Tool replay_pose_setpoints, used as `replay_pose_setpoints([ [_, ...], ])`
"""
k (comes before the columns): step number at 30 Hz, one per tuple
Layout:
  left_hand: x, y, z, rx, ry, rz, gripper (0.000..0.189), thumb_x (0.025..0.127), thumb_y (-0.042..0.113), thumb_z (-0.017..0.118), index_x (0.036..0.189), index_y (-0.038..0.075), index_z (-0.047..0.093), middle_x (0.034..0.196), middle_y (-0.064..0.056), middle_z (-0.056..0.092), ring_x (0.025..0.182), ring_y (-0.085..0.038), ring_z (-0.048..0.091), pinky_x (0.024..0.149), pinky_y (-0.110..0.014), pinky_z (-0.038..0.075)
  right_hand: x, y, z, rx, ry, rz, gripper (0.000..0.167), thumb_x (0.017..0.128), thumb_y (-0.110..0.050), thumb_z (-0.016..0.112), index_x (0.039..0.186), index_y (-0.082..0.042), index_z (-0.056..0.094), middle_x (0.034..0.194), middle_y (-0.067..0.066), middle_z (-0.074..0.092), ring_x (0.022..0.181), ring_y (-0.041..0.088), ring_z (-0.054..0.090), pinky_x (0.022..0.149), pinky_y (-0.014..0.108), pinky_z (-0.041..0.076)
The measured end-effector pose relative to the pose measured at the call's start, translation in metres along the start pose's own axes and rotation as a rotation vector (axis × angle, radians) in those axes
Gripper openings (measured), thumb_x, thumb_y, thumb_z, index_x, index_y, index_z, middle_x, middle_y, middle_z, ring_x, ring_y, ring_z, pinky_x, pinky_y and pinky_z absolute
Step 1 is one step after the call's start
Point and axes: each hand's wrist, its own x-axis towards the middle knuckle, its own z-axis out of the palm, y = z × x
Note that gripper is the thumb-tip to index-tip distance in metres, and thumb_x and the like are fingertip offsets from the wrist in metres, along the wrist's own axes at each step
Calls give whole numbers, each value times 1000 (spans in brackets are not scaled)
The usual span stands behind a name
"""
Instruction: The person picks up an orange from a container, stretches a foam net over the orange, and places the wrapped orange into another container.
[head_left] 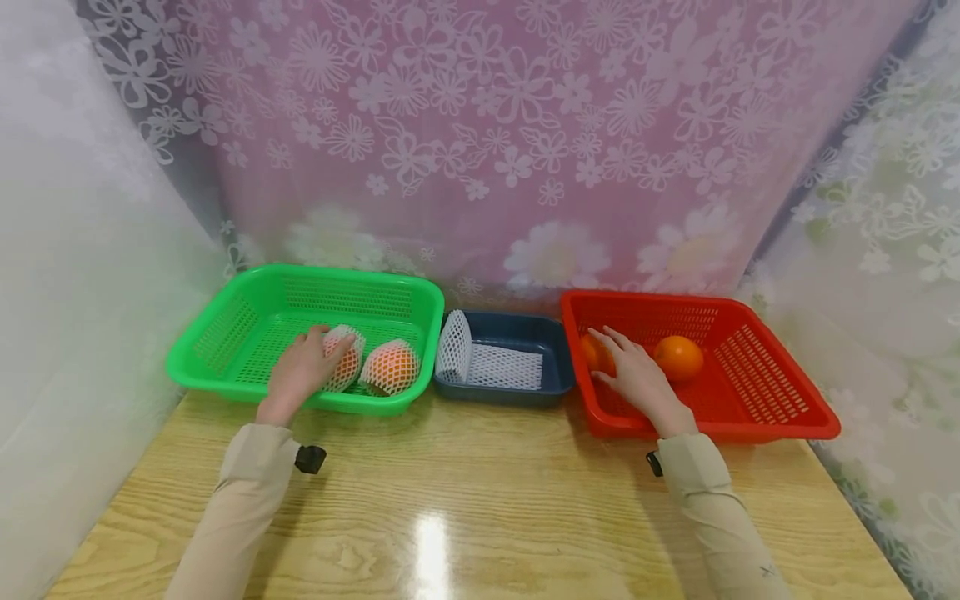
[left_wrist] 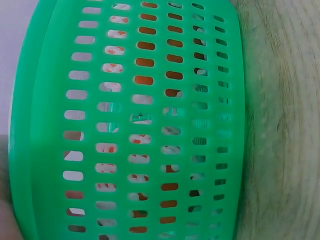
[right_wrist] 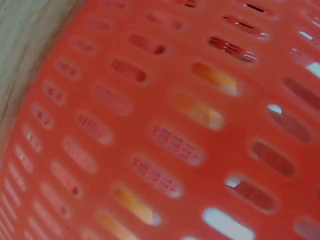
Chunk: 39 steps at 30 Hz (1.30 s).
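In the head view, my left hand (head_left: 302,371) is over the near side of the green basket (head_left: 247,304), its fingers and thumb about an orange in a white foam net (head_left: 347,367). A second netted orange (head_left: 392,368) lies just right of it. At the other side, my right hand (head_left: 636,375) reaches over the front rim of the red basket (head_left: 750,367), with fingers and thumb around a bare orange (head_left: 592,354). Another bare orange (head_left: 678,359) sits right of that hand. Both wrist views show mostly slotted basket walls, so the fingertips' contact is hidden there.
Between the baskets stands a dark blue tray (head_left: 558,358). Inside, one white foam net sleeve (head_left: 506,367) lies flat and another foam net (head_left: 454,348) leans at the left wall. Wooden table (head_left: 480,483) lies in front, and a floral pink curtain (head_left: 480,125) hangs behind.
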Motion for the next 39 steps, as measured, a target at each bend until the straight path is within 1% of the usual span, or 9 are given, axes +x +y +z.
replay_pose_setpoints([
  [4, 0, 0, 1, -27, 74, 28, 75, 107, 53, 39, 152, -7, 34, 143, -38, 43, 122, -54, 48, 94, -66, 45, 0, 2, 3, -19, 31, 36, 64, 91, -17, 76, 147, -6, 48, 144, 31, 40, 120, 53, 47, 97, 64, 47],
  [9, -3, 3, 1, -114, 276, 93, 64, 108, 45, 43, 146, -7, 44, 134, -35, 51, 108, -50, 55, 93, -64, 45, 0, 4, 4, 10, 84, 74, 54, 89, -17, 79, 130, 1, 48, 130, 32, 43, 99, 48, 53, 83, 59, 53],
  [13, -9, 13, -1, -196, 389, 151, 58, 108, 42, 45, 142, -4, 50, 136, -30, 54, 108, -47, 57, 96, -63, 45, 1, 5, 4, 47, 61, 88, 62, 88, -16, 79, 134, 5, 42, 129, 33, 48, 99, 48, 56, 89, 62, 51],
  [17, -19, 32, -3, -250, 424, 219, 51, 108, 37, 48, 140, -2, 53, 138, -26, 55, 119, -45, 55, 98, -61, 44, 1, 5, 4, 43, 8, 109, 72, 90, -18, 78, 146, 5, 39, 135, 38, 48, 112, 53, 53, 99, 68, 43],
  [22, -32, 60, -1, -280, 414, 320, 44, 109, 32, 47, 137, -1, 56, 136, -24, 58, 116, -40, 57, 87, -56, 49, -4, 3, -1, 54, -6, 168, 68, 89, -24, 78, 141, 2, 44, 124, 36, 55, 105, 50, 54, 97, 68, 40],
  [29, -47, 91, 9, -323, 348, 425, 45, 109, 35, 46, 136, 1, 59, 135, -18, 61, 125, -35, 56, 98, -52, 48, -22, -9, -15, 128, 180, 195, 68, 90, -29, 77, 142, -1, 42, 124, 35, 50, 104, 49, 52, 87, 66, 45],
  [34, -53, 109, 20, -367, 277, 488, 41, 109, 33, 48, 135, 4, 60, 135, -13, 62, 125, -31, 57, 97, -49, 51, -33, -32, -20, 223, 364, 112, 74, 89, -32, 80, 147, -9, 41, 129, 28, 48, 106, 46, 53, 87, 67, 48],
  [36, -54, 116, 27, -389, 227, 516, 41, 108, 33, 50, 137, 5, 59, 136, -11, 61, 127, -29, 57, 98, -48, 52, -36, -43, -21, 287, 398, 60, 79, 87, -33, 82, 151, -12, 40, 132, 25, 49, 110, 43, 54, 89, 65, 50],
  [39, -54, 126, 38, -422, 131, 547, 42, 107, 33, 53, 142, 9, 55, 141, -7, 58, 129, -25, 55, 100, -45, 52, -42, -62, -19, 387, 392, -20, 84, 85, -32, 84, 154, -15, 40, 136, 19, 51, 115, 38, 55, 94, 60, 52],
])
